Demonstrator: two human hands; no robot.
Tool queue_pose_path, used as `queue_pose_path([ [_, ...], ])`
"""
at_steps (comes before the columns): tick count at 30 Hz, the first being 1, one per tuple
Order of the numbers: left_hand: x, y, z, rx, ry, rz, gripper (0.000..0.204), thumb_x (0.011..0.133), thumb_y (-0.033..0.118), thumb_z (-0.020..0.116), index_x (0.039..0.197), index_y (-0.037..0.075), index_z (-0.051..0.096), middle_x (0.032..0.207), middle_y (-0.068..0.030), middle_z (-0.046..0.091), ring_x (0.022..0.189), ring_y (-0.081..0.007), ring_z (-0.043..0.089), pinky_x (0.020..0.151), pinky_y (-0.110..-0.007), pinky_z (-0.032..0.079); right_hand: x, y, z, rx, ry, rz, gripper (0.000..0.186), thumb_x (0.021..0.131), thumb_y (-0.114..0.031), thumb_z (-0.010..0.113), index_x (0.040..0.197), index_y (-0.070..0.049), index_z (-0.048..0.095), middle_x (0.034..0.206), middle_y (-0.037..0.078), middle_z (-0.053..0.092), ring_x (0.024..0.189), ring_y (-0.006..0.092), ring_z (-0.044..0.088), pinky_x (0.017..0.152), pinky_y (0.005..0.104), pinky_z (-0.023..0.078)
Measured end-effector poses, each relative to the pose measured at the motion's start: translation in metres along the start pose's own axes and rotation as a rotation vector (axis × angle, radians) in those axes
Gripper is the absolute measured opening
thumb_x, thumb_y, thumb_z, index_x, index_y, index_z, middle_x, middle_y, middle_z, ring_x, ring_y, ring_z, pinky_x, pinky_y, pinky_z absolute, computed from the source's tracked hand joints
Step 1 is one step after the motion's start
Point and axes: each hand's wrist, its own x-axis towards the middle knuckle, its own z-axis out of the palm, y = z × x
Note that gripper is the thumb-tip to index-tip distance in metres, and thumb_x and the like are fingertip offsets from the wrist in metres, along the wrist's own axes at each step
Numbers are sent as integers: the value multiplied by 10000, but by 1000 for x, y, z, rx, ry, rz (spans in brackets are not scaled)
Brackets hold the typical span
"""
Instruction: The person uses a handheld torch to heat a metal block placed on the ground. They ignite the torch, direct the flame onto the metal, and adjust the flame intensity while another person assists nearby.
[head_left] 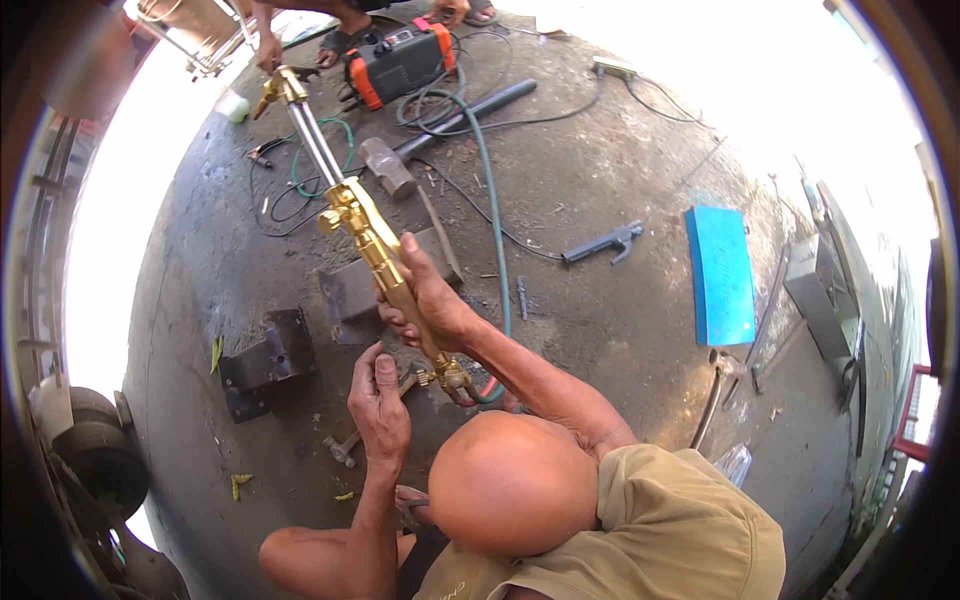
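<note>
My right hand (432, 298) is wrapped round the handle of a brass cutting torch (362, 228), which slants up and away to the far left. Green and red hoses (488, 392) meet its near end. A co-worker's hand (268, 52) is at the torch's far end, by the head. Just left of the handle, my left hand (380, 412) is raised with thumb and fingers apart, holding nothing that I can see. Beneath it a small hammer (342, 450) lies on the floor, its handle partly hidden by the hand.
Beyond lie a sledgehammer (388, 168), an orange-and-black welding machine (405, 65) and an electrode holder (605, 242) among cables. Dark steel brackets (268, 362) sit left of my hands. A blue box (720, 278) and metal pieces (825, 285) are on the right.
</note>
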Motion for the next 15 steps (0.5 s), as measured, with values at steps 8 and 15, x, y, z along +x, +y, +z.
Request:
queue_pose_path([
  [8,96,71,-27,-96,201,232,541,1036,446,551,1247,-49,613,929,-93,699,823,-157,661,718,-312,536,-6,0,9,-58,-30,7,878,849,-919,194,941,-105,510,605,-22,434,425,88,381,403,241,351],
  [15,119,85,-1,236,318,434,296,959,300,693,989,12,628,806,-146,689,695,-302,694,620,-408,532,-12,3,7,-82,-4,6,883,835,-931,213,958,-103,492,611,-22,440,423,86,377,415,244,349],
])
